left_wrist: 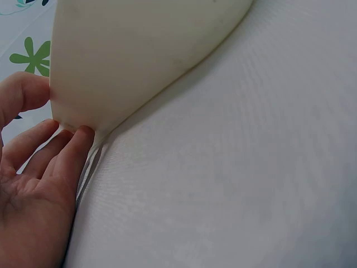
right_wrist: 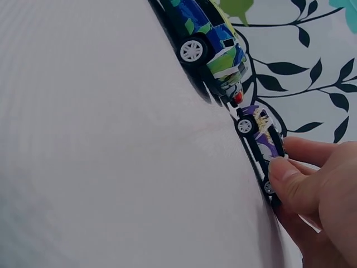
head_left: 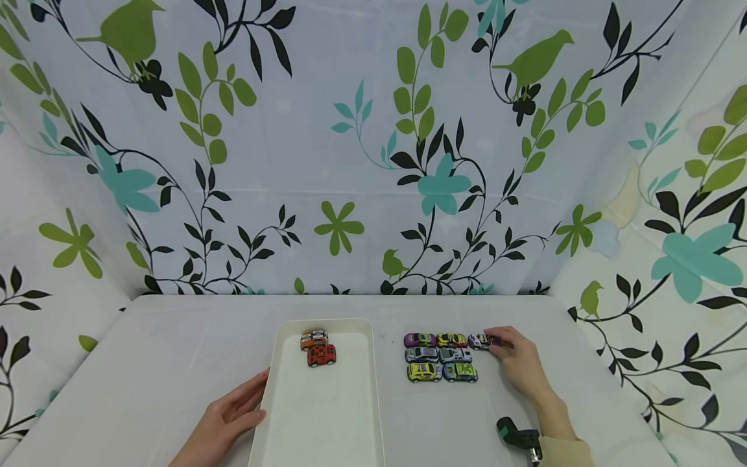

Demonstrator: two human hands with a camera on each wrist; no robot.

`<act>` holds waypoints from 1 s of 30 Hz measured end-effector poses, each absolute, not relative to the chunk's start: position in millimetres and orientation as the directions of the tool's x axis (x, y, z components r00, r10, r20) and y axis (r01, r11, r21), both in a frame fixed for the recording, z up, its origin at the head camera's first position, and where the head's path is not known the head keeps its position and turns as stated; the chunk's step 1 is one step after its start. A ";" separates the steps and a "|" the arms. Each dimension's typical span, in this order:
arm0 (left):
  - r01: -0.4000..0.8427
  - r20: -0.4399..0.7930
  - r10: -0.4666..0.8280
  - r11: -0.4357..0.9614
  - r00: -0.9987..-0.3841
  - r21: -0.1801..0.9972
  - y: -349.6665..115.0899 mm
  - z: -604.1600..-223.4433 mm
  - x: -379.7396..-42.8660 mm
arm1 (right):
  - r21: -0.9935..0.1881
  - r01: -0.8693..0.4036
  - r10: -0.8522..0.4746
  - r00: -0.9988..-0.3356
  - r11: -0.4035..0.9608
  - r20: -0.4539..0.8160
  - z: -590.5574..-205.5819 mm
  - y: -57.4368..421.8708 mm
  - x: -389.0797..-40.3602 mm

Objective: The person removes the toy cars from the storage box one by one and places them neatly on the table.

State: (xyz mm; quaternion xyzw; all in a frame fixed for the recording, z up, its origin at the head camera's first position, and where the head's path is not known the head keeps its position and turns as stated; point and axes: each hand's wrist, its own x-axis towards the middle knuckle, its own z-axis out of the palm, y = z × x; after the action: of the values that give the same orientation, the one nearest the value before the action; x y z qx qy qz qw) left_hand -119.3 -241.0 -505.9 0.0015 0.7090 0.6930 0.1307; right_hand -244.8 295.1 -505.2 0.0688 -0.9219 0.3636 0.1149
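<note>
Our left hand (head_left: 226, 415), fingers extended, touches the white tray (head_left: 321, 415); with our right hand (head_left: 522, 367) we pinch one purple-white car (right_wrist: 263, 135).

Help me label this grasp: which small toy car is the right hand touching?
The small white-and-purple toy car at the right end of the far row; it alone is pinched by the right hand.

nine toy cars (head_left: 422, 355) — seven at lower right, two in one white tray (head_left: 320, 415) at lower centre — plus one left hand (head_left: 227, 414), one right hand (head_left: 519, 363).
</note>
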 end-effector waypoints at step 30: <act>-0.162 -0.160 0.216 0.009 -0.963 0.987 -242.5 -507.2 -118.3 | -0.679 -0.200 -0.045 -0.970 0.706 0.239 -506.5 293.4 -242.9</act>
State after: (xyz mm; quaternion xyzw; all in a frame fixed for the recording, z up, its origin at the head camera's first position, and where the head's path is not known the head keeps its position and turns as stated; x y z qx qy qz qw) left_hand -118.3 -242.5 -507.2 0.0192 0.6976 0.7036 0.1343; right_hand -242.9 293.4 -506.5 0.0665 -0.9179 0.3774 0.1026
